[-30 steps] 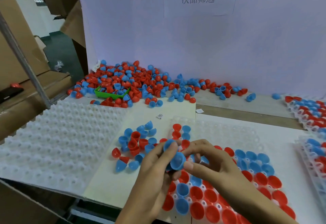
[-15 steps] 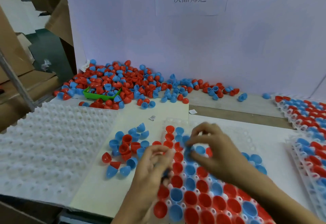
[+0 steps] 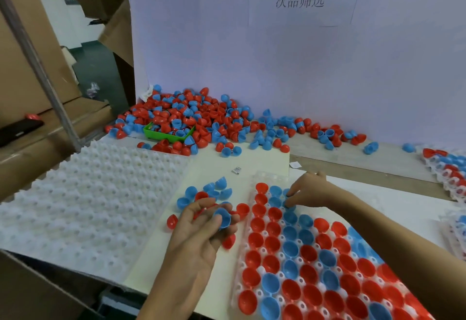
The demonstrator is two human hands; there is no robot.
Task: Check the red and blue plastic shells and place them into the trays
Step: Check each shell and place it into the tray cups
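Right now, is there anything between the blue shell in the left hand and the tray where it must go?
Nothing visible blocks it. The left hand holds a blue shell just left of the tray. Only bare cream board and one loose red shell lie between. The right hand covers the far rows, where free pockets remain.

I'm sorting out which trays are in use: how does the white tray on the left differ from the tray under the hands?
The white tray on the left holds no shells; the clear tray is mostly filled with red and blue ones. The white tray looks opaque and bumpy; the clear tray is see-through. Nobody touches the white tray; the right hand reaches over the clear tray. Both have gridded pockets.
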